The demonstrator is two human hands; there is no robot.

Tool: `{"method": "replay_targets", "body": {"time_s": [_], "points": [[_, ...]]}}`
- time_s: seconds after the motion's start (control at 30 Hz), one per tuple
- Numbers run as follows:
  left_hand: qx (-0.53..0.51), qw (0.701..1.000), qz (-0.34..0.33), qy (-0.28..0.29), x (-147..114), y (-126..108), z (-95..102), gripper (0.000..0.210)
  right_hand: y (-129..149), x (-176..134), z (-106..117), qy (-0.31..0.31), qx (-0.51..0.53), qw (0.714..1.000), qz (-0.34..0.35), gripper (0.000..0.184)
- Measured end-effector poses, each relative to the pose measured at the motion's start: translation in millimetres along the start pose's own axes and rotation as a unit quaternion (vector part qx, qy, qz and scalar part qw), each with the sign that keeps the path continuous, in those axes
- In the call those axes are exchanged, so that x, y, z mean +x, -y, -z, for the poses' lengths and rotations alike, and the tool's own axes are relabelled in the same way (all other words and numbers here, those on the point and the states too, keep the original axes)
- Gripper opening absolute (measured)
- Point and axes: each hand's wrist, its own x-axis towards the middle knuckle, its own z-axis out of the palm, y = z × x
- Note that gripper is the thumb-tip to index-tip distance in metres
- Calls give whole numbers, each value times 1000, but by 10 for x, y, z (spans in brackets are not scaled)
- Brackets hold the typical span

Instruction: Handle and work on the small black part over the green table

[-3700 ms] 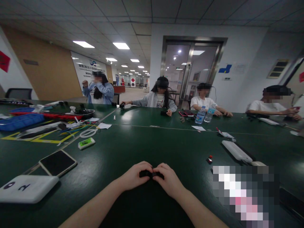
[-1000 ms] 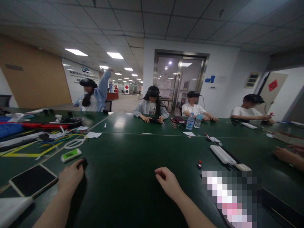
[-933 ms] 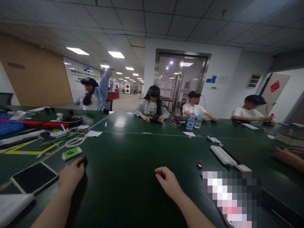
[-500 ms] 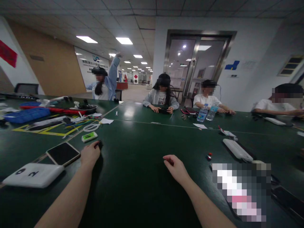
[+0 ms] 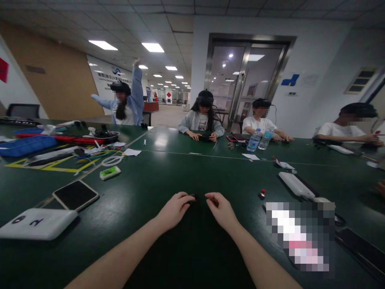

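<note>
My left hand [image 5: 177, 206] is closed in a pinch on a small dark object [image 5: 193, 197], mostly hidden by the fingers and too dark for me to make out its kind. Just across a narrow gap, my right hand [image 5: 221, 206] has loosely bent fingers, with the thumb a little apart and nothing visible in it. Both hands are low over the dark green table [image 5: 168, 172], near its middle. A small red and dark item [image 5: 262, 194] lies to the right of my right hand.
To the left are a white power bank [image 5: 39, 224], a phone [image 5: 75, 195], a green and white case [image 5: 110, 173], cables and a blue tray [image 5: 28, 147]. Rightward lie a white device [image 5: 295, 184] and a blurred-out rectangle [image 5: 297, 237]. Bottles [image 5: 254, 140] and several people are across the table.
My left hand has moved right from beside the phone to the table's middle, carrying the small dark object close to my right hand. My right hand has hardly moved. The view has shifted slightly.
</note>
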Motion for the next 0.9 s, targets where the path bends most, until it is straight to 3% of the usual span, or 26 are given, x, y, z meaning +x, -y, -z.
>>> {"method": "replay_targets", "body": {"time_s": [0.13, 0.37, 0.6, 0.7, 0.77, 0.83, 0.9], "points": [[-66, 997, -15, 34, -63, -102, -49, 38, 83, -18, -6, 22, -26, 999, 42, 23], [-104, 992, -21, 62, -69, -52, 4, 45, 269, -89, 2, 151, -92, 982, 64, 28], [-92, 989, -76, 81, -29, -129, 77, 29, 246, -63, -77, 147, -118, 978, 89, 18], [-96, 988, -80, 90, -14, -122, 87, 31, 206, -20, -80, 82, -16, 995, 56, 16], [-93, 989, -72, 91, -12, -108, 86, 33, 140, 34, -36, -31, 83, 996, 3, 20], [-92, 989, -62, 93, -18, -97, 89, 35, 40, 97, 36, -146, 182, 971, -60, 27], [-94, 989, -51, 99, -28, -93, 96, 36, -76, 152, 107, -194, 251, 942, -108, 31]]}}
